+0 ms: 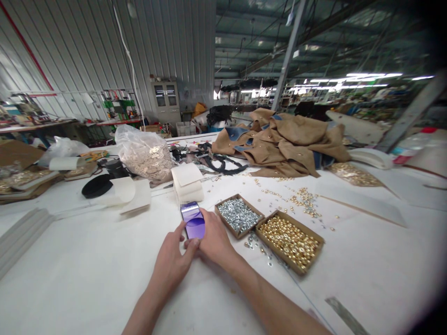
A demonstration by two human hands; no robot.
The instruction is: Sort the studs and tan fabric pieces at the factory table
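Observation:
A phone (193,218) with a lit purple screen lies on the white table (87,260), and both my hands hold its near end. My left hand (172,260) grips the phone's lower left side, thumb up along the edge. My right hand (213,237) wraps the lower right side, thumb pressed at the bottom of the screen. Just right of my right hand sit a cardboard tray of silver rings (239,215) and a tray of gold rings (289,239).
Loose gold rings (303,199) are scattered beyond the trays. A heap of tan garments (282,142) lies at the back. A clear bag of metal parts (145,153), white paper rolls (186,182) and a black disc (97,185) stand to the left.

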